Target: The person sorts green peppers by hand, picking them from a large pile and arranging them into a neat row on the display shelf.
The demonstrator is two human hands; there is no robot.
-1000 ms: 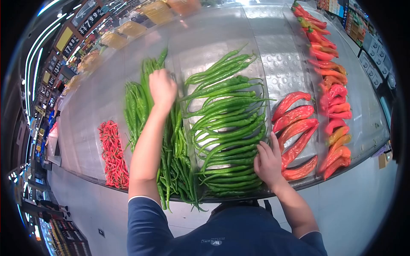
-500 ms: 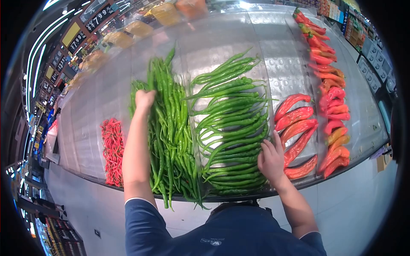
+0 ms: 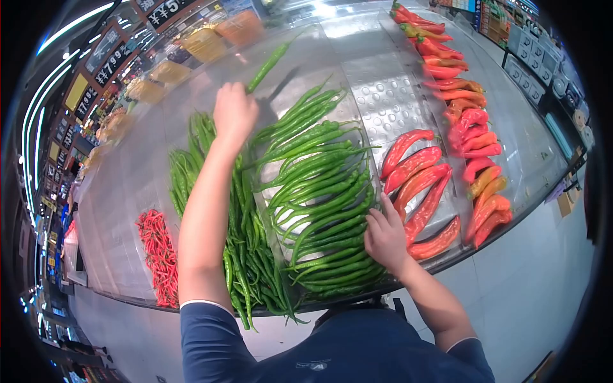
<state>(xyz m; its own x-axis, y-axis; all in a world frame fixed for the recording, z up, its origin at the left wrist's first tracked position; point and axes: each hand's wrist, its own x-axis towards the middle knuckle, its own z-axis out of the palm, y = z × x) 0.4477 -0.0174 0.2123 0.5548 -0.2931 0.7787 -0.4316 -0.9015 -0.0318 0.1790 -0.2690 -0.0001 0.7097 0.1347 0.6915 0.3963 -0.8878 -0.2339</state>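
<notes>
My left hand (image 3: pixel 235 113) is closed on a long green chili pepper (image 3: pixel 268 67), raised over the far end of a heap of green chili peppers (image 3: pixel 246 255). The pepper points up and away from my fingers and casts a shadow on the metal surface. My left forearm hides part of the heap. My right hand (image 3: pixel 386 235) rests with fingers stretched out at the right ends of a neat row of green chili peppers (image 3: pixel 322 198), which lie sideways, stacked one beside another. Its fingertips touch the row's edge.
Small red chilies (image 3: pixel 158 255) lie at the left. Larger red peppers (image 3: pixel 418 172) sit right of the row, and another column of red and orange peppers (image 3: pixel 472 134) runs along the right. The metal display table (image 3: pixel 306 48) has a front edge close to my body. Price signs (image 3: pixel 105 60) hang at the upper left.
My left hand has moved up from the heap with a green chili pepper in it. My right hand stays at the row's right edge. The camera view has shifted.
</notes>
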